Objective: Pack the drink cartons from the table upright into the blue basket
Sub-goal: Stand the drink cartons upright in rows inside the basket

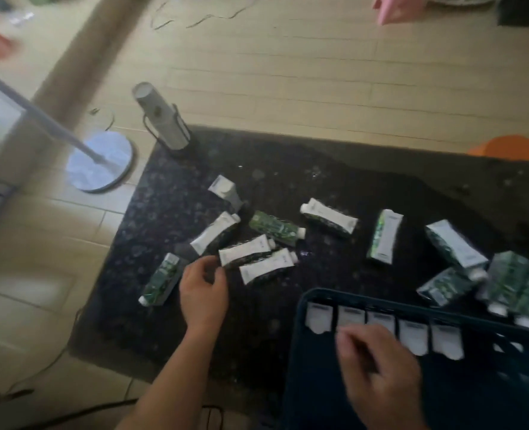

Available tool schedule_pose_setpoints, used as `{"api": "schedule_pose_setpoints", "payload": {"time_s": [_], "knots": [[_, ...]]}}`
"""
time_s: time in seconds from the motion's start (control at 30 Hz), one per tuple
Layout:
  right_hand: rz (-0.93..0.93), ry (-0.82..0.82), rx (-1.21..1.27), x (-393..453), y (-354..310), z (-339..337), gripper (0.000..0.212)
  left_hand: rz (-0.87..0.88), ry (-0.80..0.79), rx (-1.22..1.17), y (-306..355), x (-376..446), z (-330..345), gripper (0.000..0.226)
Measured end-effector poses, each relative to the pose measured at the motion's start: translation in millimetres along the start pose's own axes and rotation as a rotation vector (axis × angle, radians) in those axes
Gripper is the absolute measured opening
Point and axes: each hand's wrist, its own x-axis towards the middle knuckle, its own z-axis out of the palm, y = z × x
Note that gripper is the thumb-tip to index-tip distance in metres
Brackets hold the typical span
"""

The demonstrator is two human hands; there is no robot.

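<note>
Drink cartons (329,220) lie scattered on a dark speckled table (288,181); five stand upright in a row in the blue basket (300,336).
The cartons are slim boxes, white with green leafy print and small white caps. The left hand (204,290) hovers by one, fingers loosely curled, empty. The right hand (377,367) reaches over the basket, blurred; I cannot tell its grip.

A grey cylindrical device (160,119) in a wire stand sits at the far left corner of a dark speckled tabletop. On the pale wood-look floor (319,72) to its left rests a round white stand base (100,162) with a slanting pole. An orange object (517,148) shows past the table's far right edge.
</note>
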Motion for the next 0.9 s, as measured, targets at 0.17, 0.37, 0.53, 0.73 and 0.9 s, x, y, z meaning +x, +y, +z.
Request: {"api": "schedule_pose_setpoints", "payload": {"time_s": [0.17, 0.37, 0.53, 0.73, 0.9], "knots": [[-0.244, -0.509, -0.02, 37.6, -65.4, 120.8, 0.019, -0.236, -0.058, 0.395, -74.8, 44.9, -48.8, 0.063], [-0.134, -1.046, -0.331, 64.3, -85.8, 254.0, 0.052, -0.269, -0.193, 0.523, -135.1, 86.8, -77.0, 0.089], [-0.162, -1.17, -0.521, 68.5, -80.3, 328.1, 0.066, -0.232, -0.351, 0.476, -172.1, 109.1, -79.7, 0.076], [-0.3, -1.07, -0.573, 70.8, -77.1, 349.6, 0.073, -0.114, -0.283, 0.404, -154.3, 108.4, -92.5, 0.032], [-0.439, -0.883, -0.363, 73.8, -68.9, 332.1, 0.059, -0.046, -0.127, 0.266, -104.4, 81.1, -116.7, 0.041]]}}
